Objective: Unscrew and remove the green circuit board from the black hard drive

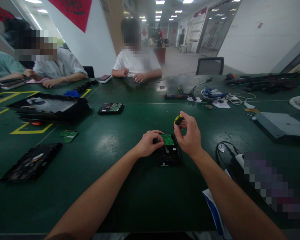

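A black hard drive (169,157) with a green circuit board (168,139) facing up lies flat on the table in front of me. My left hand (150,143) is closed at the drive's left edge, its fingers curled over the side and onto the top; the exact fingertip contact is partly hidden. In my right hand (190,133) is a yellow and black screwdriver (178,120), pinched between thumb and fingers and tilted above the drive's upper right corner. Its tip is too small to make out.
Another hard drive (111,108) lies further back. At left are stacked black trays (50,106), loose green circuit boards (69,135) and a black tray with parts (31,163). Cables (236,97) and a grey metal case (285,125) lie right. A person (137,63) sits opposite.
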The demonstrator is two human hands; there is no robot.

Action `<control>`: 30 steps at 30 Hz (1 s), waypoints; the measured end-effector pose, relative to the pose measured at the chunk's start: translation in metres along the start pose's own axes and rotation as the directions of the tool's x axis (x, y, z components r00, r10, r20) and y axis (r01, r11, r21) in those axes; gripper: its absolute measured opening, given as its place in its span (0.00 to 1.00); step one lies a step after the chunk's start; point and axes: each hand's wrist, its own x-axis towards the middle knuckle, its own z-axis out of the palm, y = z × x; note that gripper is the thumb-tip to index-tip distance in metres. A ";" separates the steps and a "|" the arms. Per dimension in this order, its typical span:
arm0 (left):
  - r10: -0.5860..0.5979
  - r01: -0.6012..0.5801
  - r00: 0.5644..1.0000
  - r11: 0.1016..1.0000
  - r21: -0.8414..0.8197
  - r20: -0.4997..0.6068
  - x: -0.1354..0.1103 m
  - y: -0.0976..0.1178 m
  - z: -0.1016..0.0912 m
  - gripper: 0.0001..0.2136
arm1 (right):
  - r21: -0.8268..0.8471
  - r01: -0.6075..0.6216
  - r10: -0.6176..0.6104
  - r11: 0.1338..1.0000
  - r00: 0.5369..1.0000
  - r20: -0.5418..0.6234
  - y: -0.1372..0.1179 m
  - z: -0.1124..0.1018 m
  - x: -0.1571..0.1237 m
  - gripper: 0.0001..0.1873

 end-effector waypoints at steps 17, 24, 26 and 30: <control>-0.005 0.005 1.000 1.000 -0.008 -0.008 0.001 -0.001 0.002 0.02 | 0.002 0.003 -0.003 1.000 1.000 0.011 0.002 0.000 0.000 0.32; 0.006 -0.006 1.000 1.000 -0.010 -0.006 0.000 -0.002 0.001 0.02 | 0.013 -0.010 0.010 1.000 1.000 0.005 0.000 0.000 0.001 0.31; 0.007 -0.007 1.000 1.000 -0.010 -0.005 0.001 -0.001 0.001 0.02 | 0.020 -0.012 0.012 1.000 1.000 0.006 0.000 0.000 0.001 0.31; -0.008 0.008 1.000 1.000 -0.008 0.004 0.001 -0.001 0.000 0.03 | 0.027 -0.001 0.001 1.000 1.000 0.011 -0.001 0.000 0.001 0.33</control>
